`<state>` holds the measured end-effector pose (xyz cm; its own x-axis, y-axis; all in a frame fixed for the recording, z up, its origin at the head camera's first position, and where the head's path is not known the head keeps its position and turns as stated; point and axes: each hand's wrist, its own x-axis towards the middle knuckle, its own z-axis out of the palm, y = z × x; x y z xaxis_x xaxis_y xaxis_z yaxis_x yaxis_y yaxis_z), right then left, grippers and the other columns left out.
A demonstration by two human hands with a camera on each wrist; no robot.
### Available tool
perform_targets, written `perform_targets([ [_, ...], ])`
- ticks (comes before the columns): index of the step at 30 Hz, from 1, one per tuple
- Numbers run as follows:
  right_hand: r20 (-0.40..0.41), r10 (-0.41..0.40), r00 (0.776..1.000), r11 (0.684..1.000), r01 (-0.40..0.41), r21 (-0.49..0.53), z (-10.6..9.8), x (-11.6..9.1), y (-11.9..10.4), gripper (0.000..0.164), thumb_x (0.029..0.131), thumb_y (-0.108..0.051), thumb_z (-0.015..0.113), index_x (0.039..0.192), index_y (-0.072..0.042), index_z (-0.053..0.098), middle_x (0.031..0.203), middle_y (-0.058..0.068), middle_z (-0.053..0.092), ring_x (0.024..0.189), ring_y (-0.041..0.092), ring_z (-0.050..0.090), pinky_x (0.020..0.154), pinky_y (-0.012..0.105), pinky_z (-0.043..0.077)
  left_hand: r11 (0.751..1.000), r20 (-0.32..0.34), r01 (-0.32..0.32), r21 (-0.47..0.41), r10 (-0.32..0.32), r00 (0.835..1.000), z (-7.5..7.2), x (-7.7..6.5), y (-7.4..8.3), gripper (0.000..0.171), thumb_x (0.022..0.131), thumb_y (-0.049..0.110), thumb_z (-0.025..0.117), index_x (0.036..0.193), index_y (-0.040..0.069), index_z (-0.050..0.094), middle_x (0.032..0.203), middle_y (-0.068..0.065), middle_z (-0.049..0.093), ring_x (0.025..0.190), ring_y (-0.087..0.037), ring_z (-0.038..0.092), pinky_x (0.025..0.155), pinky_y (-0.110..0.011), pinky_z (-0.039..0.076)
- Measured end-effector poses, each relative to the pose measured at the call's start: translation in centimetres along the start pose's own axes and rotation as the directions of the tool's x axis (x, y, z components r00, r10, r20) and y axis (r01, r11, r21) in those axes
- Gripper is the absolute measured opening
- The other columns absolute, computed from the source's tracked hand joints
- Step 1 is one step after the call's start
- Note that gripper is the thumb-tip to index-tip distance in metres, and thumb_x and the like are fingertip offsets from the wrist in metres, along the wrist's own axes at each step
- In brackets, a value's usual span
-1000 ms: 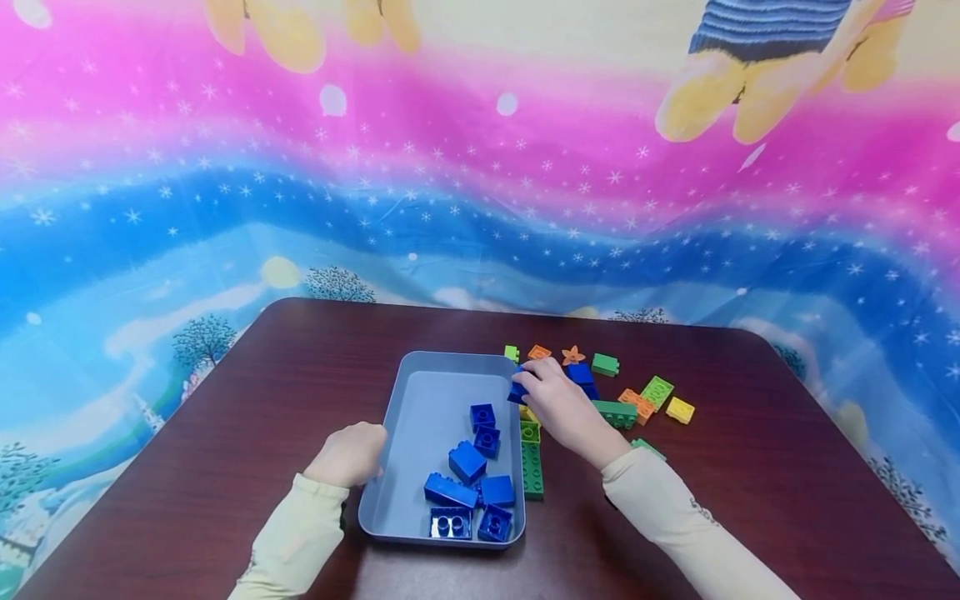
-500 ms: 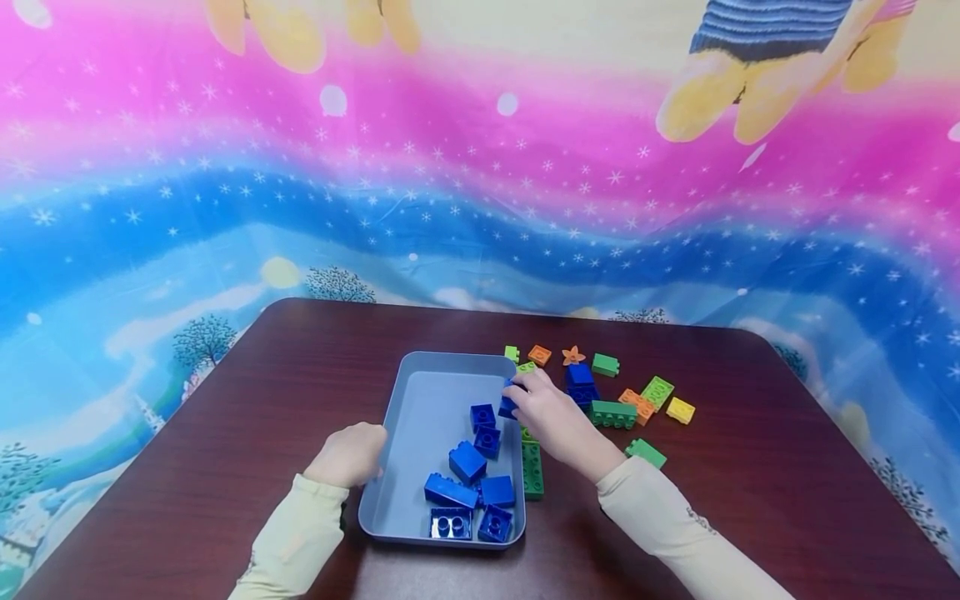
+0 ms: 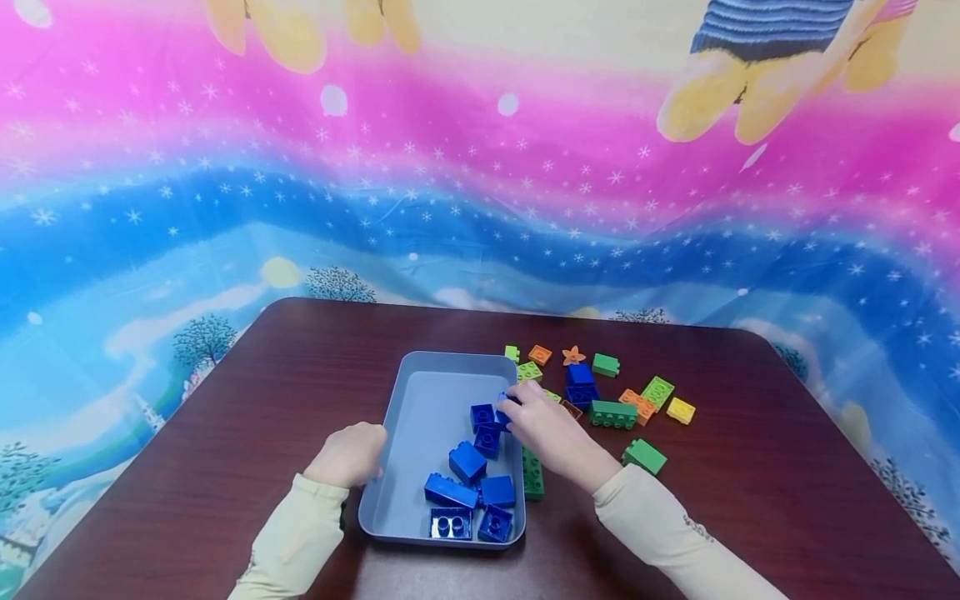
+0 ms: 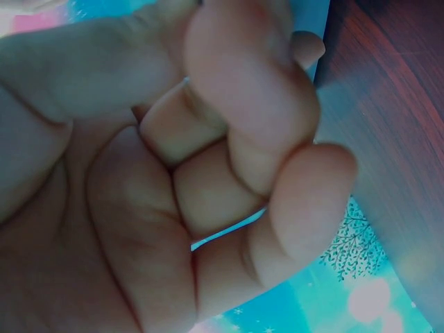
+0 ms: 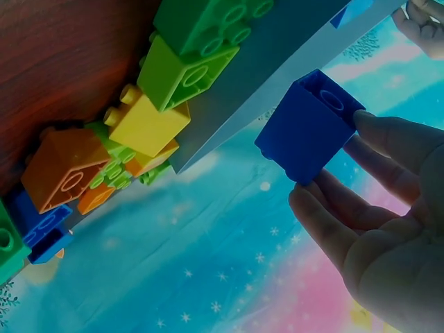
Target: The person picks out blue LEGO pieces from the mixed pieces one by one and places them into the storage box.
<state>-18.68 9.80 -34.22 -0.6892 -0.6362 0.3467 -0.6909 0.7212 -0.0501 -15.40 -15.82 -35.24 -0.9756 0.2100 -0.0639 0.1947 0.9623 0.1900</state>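
Note:
My right hand point(image 3: 547, 427) pinches a blue toy brick point(image 5: 305, 128) between thumb and fingers, over the right part of the grey-blue tray point(image 3: 423, 417). In the right wrist view the brick's hollow underside faces up and its studs point down. Below it in the tray lie several other blue bricks, among them a long one point(image 3: 450, 490) and a square one point(image 3: 468, 462). My left hand point(image 3: 348, 454) grips the tray's left rim with curled fingers; in the left wrist view those fingers hide most of the rim.
Right of the tray, loose bricks lie on the dark wooden table point(image 3: 750, 500): a long green brick point(image 3: 612, 414), blue ones point(image 3: 580, 385), a yellow one point(image 3: 680, 410) and an orange flower piece point(image 3: 573, 355). A printed cloth point(image 3: 480, 167) hangs behind the table.
My right hand has carried the blue brick from beyond the tray's right rim, left and nearer to me, over the tray. My left hand has stayed at the rim.

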Motion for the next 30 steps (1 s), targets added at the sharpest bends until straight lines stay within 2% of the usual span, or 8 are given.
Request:
perform_targets([
  [6, 0.024, -0.011, 1.0, 1.0, 0.011, -0.005, 0.26, -0.23, -0.32, 0.028, 0.078, -0.009, 0.071, 0.105, -0.005, 0.069, 0.107, 0.016, 0.068, 0.102, 0.026, 0.063, 0.08, 0.04, 0.06, 1.0, -0.003, 0.001, -0.006, -0.001, 1.0, 0.03, -0.09, 0.01, 0.016, 0.067, -0.001, 0.073, 0.065, 0.002, 0.058, 0.06, -0.011, 0.062, 0.052, -0.018, 0.052, 0.05, -0.037, 0.051],
  [14, 0.057, 0.001, 0.998, 1.0, 0.001, -0.03, 0.49, -0.39, -0.47, 0.025, 0.078, -0.012, 0.071, 0.103, -0.007, 0.07, 0.104, 0.013, 0.068, 0.098, 0.021, 0.061, 0.077, 0.035, 0.061, 1.0, -0.002, -0.004, -0.006, 0.004, 1.0, -0.08, -0.13, 0.05, 0.016, 0.068, -0.001, 0.073, 0.065, 0.002, 0.058, 0.061, -0.011, 0.062, 0.052, -0.019, 0.053, 0.05, -0.037, 0.051],
  [20, 0.055, -0.018, 0.998, 0.999, 0.02, -0.025, 0.56, -0.48, -0.6, 0.024, 0.077, -0.014, 0.072, 0.1, -0.006, 0.071, 0.101, 0.012, 0.068, 0.095, 0.02, 0.059, 0.077, 0.034, 0.061, 1.0, 0.0, -0.001, -0.009, 0.001, 1.0, -0.11, -0.17, 0.11, 0.016, 0.068, -0.002, 0.073, 0.064, 0.002, 0.057, 0.059, -0.011, 0.061, 0.051, -0.018, 0.052, 0.049, -0.035, 0.051],
  [27, 0.046, -0.052, 0.998, 0.998, 0.053, -0.034, 0.85, -0.77, -0.79, 0.021, 0.077, -0.015, 0.072, 0.097, -0.006, 0.071, 0.099, 0.011, 0.069, 0.09, 0.019, 0.056, 0.076, 0.032, 0.06, 0.999, -0.031, -0.037, 0.012, 0.038, 0.999, -0.11, -0.17, 0.07, 0.017, 0.067, -0.001, 0.074, 0.065, 0.001, 0.057, 0.06, -0.013, 0.063, 0.052, -0.018, 0.052, 0.05, -0.038, 0.052],
  [30, 0.045, -0.061, 0.997, 0.997, 0.063, -0.044, 1.0, -0.87, -0.88, 0.022, 0.077, -0.016, 0.072, 0.096, -0.006, 0.072, 0.098, 0.011, 0.069, 0.089, 0.018, 0.056, 0.075, 0.031, 0.06, 0.999, -0.03, -0.034, 0.004, 0.034, 0.999, -0.13, -0.28, 0.14, 0.017, 0.067, -0.002, 0.074, 0.065, 0.001, 0.057, 0.06, -0.013, 0.063, 0.052, -0.018, 0.053, 0.051, -0.039, 0.053],
])
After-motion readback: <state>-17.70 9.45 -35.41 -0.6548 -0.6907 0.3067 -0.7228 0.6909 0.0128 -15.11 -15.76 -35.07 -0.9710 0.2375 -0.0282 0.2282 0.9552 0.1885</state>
